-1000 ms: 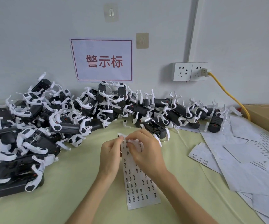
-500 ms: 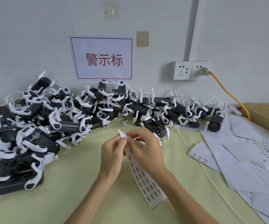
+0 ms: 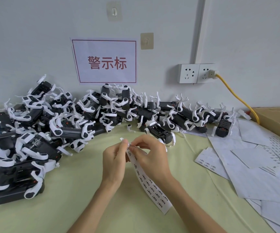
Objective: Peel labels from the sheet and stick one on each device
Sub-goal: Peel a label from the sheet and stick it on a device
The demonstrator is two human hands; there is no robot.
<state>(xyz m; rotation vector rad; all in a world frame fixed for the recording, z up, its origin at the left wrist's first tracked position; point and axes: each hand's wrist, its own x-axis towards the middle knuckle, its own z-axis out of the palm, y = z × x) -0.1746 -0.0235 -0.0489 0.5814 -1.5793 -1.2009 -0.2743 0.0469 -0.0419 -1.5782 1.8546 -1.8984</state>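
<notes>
So both hands are up over the pale green table (image 3: 55, 207), working the top end of a narrow label sheet (image 3: 154, 187). The left hand (image 3: 114, 163) has its thumb and fingers curled, pinching the upper edge of the strip, and a little white corner pokes out above the thumb. The right hand (image 3: 150, 155) is curled in from the other side, thumb and forefinger tips pressed together right at that same top edge; can't tell if there's a label between them or just the backing. The rest of the sheet trails down toward the camera on a slant, rows of tiny black print on it, way too small to read.

Devices (image 3: 68, 125) are heaped along the wall, black bodies with white clips, most of them piled on the left. One device (image 3: 159, 132) lies just beyond the right hand.

The wall sign (image 3: 104, 62) says 警示标 in red inside a red border. A double socket (image 3: 196, 74) has a yellow cable (image 3: 236, 96) plugged in. Loose backing sheets (image 3: 253, 162) are scattered at right, next to a cardboard box (image 3: 277, 116)
</notes>
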